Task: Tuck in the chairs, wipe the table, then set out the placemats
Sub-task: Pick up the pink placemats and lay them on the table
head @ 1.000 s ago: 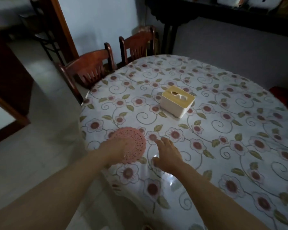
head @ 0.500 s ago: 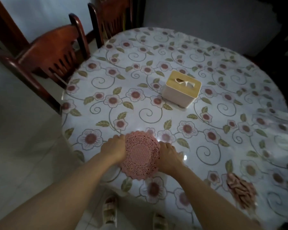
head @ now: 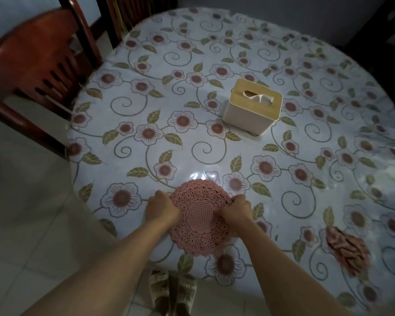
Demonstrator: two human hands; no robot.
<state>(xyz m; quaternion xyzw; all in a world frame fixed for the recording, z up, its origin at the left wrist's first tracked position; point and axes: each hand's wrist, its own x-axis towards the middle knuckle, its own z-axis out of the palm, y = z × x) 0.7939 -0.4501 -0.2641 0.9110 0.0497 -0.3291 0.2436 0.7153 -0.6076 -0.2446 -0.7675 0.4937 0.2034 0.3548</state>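
A round pink lace placemat (head: 201, 218) lies on the flower-patterned table (head: 192, 142) near its front edge. My left hand (head: 161, 207) grips the mat's left rim with curled fingers. On the opposite rim, my right hand (head: 236, 209) holds the mat the same way. A crumpled pink cloth (head: 347, 249) rests on the table to the right, apart from both hands. Two dark wooden chairs stand at the far left: one (head: 39, 65) close by the table's edge, the other (head: 132, 12) behind it, mostly cut off by the frame.
A white tissue box with a wooden lid (head: 252, 109) stands near the middle of the table. Tiled floor (head: 25, 213) lies to the left. My slippered feet (head: 172, 293) show under the table's front edge.
The view has tilted down and closer to the table. The placemat has slid toward the front edge, and both hands have closed on its two sides; the right hand earlier lay flat beside it.
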